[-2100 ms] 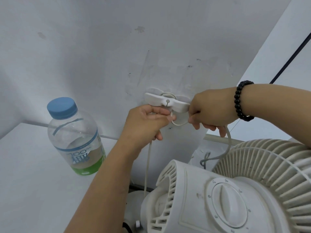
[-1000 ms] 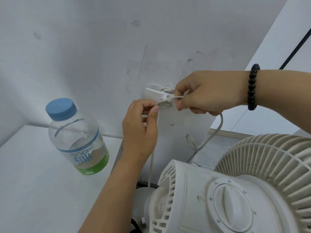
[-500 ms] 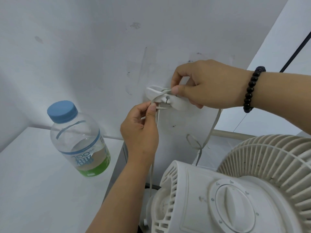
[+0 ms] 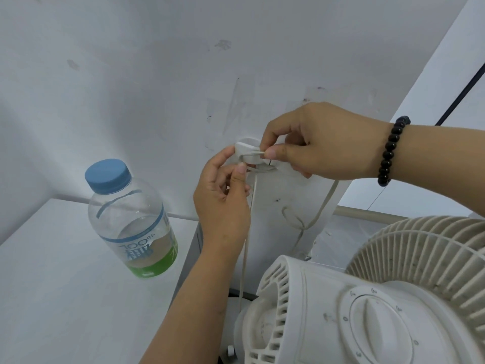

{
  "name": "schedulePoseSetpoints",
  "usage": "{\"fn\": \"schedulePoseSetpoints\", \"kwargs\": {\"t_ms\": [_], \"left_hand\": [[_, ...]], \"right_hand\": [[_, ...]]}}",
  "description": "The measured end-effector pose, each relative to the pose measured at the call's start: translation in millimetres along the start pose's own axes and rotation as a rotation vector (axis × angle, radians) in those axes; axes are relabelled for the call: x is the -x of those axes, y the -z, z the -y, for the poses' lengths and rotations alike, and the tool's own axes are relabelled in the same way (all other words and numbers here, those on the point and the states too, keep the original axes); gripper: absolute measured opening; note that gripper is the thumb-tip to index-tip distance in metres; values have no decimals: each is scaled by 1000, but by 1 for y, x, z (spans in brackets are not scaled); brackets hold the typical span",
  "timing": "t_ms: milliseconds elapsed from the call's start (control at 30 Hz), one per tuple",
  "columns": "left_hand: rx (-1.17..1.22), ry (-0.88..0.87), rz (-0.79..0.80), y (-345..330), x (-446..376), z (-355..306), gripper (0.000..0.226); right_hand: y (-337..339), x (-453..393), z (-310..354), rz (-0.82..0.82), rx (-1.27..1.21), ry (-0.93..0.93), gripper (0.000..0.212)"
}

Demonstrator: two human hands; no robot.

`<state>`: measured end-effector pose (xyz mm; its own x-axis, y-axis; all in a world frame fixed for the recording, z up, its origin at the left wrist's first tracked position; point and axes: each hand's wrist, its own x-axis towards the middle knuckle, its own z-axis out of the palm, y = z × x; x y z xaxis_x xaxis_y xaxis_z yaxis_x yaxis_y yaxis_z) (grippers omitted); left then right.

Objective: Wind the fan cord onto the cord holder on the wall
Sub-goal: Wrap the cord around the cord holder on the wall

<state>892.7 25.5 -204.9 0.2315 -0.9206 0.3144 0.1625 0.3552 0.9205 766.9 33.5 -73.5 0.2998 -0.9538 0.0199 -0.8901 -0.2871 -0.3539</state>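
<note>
Your right hand [image 4: 322,145] pinches the fan cord [image 4: 253,154] between thumb and forefinger, right against the cord holder [image 4: 245,151] on the wall [image 4: 157,74]. Your left hand [image 4: 223,198] sits just below and left of it, fingers curled, thumb and forefinger pinching the same cord where it leaves the holder.

The holder is a smooth white plastic piece with rounded ends, its long axis running left to right across the wall; your right hand covers its right half. The cord is thin, flat and off-white. 1 strand lies along the holder's front, roughly level. From your left fingers another strand drops nearly straight down toward the fan [image 4: 367,311]. A 2nd length hangs from under your right hand and curls into a loose loop against the wall.

The fan is near right, matte cream plastic with a ribbed grille and a round dial. A clear bottle [image 4: 131,219] with a blue cap stands left on the white surface [image 4: 52,285]. A black bead bracelet [image 4: 391,151] circles your right wrist.
</note>
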Motion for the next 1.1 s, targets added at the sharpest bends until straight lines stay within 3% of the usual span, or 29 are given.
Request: {"fn": "schedulePoseSetpoints", "kwargs": {"t_ms": [100, 333, 467, 600, 800, 933, 1100], "left_hand": [[-131, -111, 29, 4, -1, 0, 29], [-86, -103, 19, 5, -3, -2, 27], [-147, -190, -15, 10, -8, -3, 24], [-153, -173, 39, 14, -7, -3, 17], [-238, -271, 143, 15, 0, -2, 44], [-267, -227, 76, 12, -1, -4, 38], [-311, -175, 49, 11, 0, -8, 35]], "right_hand": [[-1, 0, 4, -2, 12, 31, 13], [-1, -1, 6, -103, 34, 65, 15], [-3, -2, 6, -89, 49, 51, 16], [-7, -4, 8, -109, 69, 42, 16], [-7, -5, 9, -187, 59, 64, 19], [-8, -5, 11, -248, 33, 118, 20], [-7, -4, 13, -211, -3, 173, 20]]}}
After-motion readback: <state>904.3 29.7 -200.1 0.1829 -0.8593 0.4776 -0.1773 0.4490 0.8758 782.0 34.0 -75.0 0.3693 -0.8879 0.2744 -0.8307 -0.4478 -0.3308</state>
